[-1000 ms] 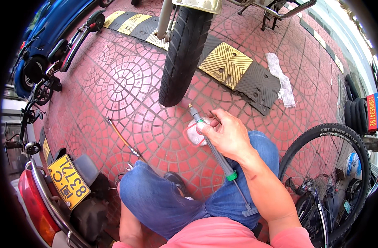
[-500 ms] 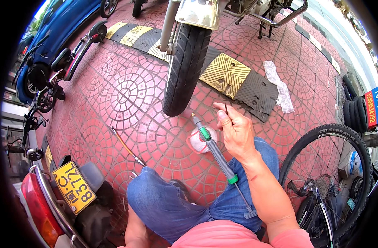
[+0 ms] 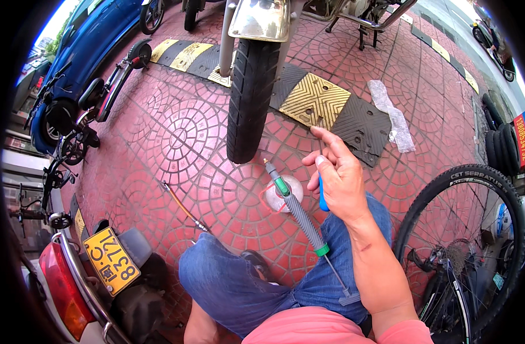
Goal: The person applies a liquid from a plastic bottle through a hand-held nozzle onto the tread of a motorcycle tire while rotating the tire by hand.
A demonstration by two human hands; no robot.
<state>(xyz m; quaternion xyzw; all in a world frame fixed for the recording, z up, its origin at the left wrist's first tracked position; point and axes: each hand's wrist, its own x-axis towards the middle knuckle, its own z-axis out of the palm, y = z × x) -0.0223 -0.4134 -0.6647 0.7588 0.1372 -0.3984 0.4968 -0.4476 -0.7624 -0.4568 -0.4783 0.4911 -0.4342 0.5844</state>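
My right hand [image 3: 341,180] is raised above my right knee, with the index finger stretched forward and the other fingers curled. In it is a slim tool with a blue handle [image 3: 323,195] and a thin shaft, like a screwdriver; the fingers partly hide it. Left of this hand, a grey ribbed hand pump [image 3: 301,217] with green collars and a brass tip slants against my right thigh. A round whitish object [image 3: 289,186] lies on the paving behind it. Of my left arm only the forearm [image 3: 200,328] shows at the lower edge, the hand hidden beyond my left leg.
A motorcycle's front tyre [image 3: 251,106] stands just ahead. Behind it runs a yellow and black speed bump [image 3: 317,100], with a crumpled whitish strip [image 3: 395,117] beside it. A short hose [image 3: 185,209] lies left. A bicycle wheel [image 3: 414,215] and a scooter's rear [image 3: 67,286] flank me.
My right hand has turned and opened out somewhat, so the tool's blue handle now shows below the palm. The whole view has shifted slightly; the pump stays against my thigh.
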